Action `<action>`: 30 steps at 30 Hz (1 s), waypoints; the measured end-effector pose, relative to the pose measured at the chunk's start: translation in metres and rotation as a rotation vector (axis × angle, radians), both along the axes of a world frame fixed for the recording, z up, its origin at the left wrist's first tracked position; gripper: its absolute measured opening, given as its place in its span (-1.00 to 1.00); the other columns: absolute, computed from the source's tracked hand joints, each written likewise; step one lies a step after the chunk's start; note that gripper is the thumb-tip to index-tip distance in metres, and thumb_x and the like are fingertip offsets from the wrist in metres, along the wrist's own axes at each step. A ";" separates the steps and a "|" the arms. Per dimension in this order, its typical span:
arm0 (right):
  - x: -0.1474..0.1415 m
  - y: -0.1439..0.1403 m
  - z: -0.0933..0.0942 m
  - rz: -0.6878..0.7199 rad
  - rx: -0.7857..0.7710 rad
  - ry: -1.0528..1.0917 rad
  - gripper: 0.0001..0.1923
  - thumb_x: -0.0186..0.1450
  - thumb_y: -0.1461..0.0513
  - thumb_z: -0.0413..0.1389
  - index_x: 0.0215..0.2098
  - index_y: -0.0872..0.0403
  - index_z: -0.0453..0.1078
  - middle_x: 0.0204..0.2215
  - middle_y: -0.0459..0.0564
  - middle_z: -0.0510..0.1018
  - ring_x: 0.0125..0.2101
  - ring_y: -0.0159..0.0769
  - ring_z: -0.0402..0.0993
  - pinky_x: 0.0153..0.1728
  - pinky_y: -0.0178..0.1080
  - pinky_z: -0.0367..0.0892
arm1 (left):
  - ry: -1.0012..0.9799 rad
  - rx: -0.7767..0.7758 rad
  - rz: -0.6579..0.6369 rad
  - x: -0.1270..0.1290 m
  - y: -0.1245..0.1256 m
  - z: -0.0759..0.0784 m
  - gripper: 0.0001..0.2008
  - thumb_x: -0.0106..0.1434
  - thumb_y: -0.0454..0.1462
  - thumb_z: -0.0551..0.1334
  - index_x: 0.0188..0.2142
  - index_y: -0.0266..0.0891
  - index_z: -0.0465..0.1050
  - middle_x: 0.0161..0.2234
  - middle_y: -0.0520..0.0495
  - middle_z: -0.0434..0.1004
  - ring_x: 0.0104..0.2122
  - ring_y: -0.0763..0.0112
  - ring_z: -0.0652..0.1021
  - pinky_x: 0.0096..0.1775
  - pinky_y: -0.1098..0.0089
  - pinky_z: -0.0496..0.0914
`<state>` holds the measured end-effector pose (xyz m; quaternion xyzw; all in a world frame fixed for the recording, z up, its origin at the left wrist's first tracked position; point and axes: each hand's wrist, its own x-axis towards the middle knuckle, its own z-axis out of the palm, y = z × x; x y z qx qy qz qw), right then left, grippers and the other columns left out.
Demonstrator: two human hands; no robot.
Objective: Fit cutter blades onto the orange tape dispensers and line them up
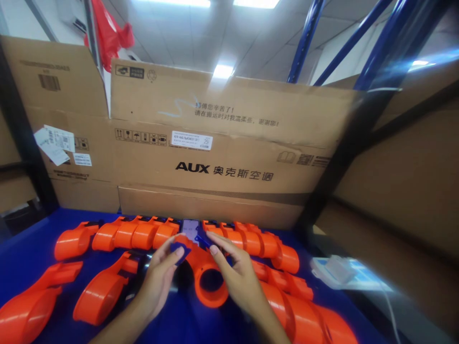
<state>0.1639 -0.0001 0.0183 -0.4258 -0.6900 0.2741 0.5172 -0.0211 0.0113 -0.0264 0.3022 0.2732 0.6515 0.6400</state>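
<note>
My left hand [159, 270] is closed on an orange plastic part with a round open ring [211, 298] and a short arm. Its thumb presses a dark blue piece [178, 253] against the arm's left side. My right hand [238, 270] pinches a second dark blue piece [203, 237] between thumb and fingers, just above the arm. Whether that piece touches the orange part, I cannot tell. Behind the hands stands a phone-like screen [191, 229]. Similar orange parts [98, 296] lie on the blue table surface [172, 325] to either side.
Several orange parts [143, 234] form a row along the back, and more [304, 320] line the right front. A printed cardboard panel [222, 191] rises behind the table. At the right edge sits a white plastic item [337, 270] with a cable [390, 310].
</note>
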 end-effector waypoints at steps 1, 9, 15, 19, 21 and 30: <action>0.000 -0.001 0.001 0.009 0.010 -0.011 -0.64 0.38 0.08 0.13 0.11 -0.06 0.49 0.12 0.04 0.53 0.17 -0.03 0.40 0.24 0.15 0.20 | 0.019 0.007 0.011 0.000 0.000 0.001 -0.60 0.08 -0.25 0.45 -0.06 -0.19 0.57 0.02 -0.17 0.61 0.09 0.02 0.52 0.15 0.08 0.33; -0.003 -0.004 0.003 0.058 0.036 -0.079 -0.67 0.38 0.08 0.14 0.09 -0.12 0.49 0.13 0.02 0.52 0.19 -0.05 0.38 0.25 0.17 0.18 | 0.092 0.025 0.055 0.002 -0.004 0.006 -0.61 0.11 -0.19 0.46 -0.07 -0.22 0.57 -0.03 -0.18 0.64 0.05 0.07 0.55 0.14 0.12 0.34; -0.005 -0.002 0.001 0.049 0.035 -0.079 -0.67 0.37 0.07 0.15 0.07 -0.10 0.52 0.09 0.04 0.56 0.14 -0.03 0.43 0.22 0.19 0.22 | 0.059 -0.007 0.031 0.001 -0.002 0.006 -0.56 0.07 -0.20 0.48 -0.04 -0.19 0.58 -0.04 -0.17 0.65 0.05 0.04 0.56 0.14 0.10 0.35; -0.005 -0.002 0.000 0.062 0.024 -0.067 -0.67 0.36 0.07 0.15 0.06 -0.09 0.52 0.07 0.03 0.58 0.11 -0.05 0.47 0.19 0.14 0.28 | 0.043 -0.005 0.017 -0.001 -0.001 0.005 -0.57 0.08 -0.22 0.47 -0.03 -0.20 0.57 -0.01 -0.19 0.64 0.09 0.01 0.53 0.17 0.07 0.32; -0.005 -0.001 0.000 0.055 0.027 -0.063 -0.67 0.36 0.07 0.16 0.05 -0.08 0.53 0.06 0.05 0.58 0.11 -0.04 0.47 0.19 0.14 0.28 | 0.034 0.005 0.022 -0.001 -0.001 0.004 -0.57 0.08 -0.23 0.47 -0.04 -0.20 0.57 0.00 -0.19 0.63 0.09 0.01 0.53 0.17 0.08 0.32; 0.003 0.004 -0.005 0.133 -0.004 -0.035 -0.52 0.29 0.10 0.24 0.15 -0.01 0.39 0.07 0.08 0.56 0.07 -0.04 0.50 0.11 0.03 0.38 | 0.090 0.151 0.141 -0.006 -0.005 0.008 -0.43 -0.02 -0.28 0.52 0.02 -0.13 0.54 0.09 -0.16 0.57 0.20 -0.05 0.41 0.21 0.11 0.28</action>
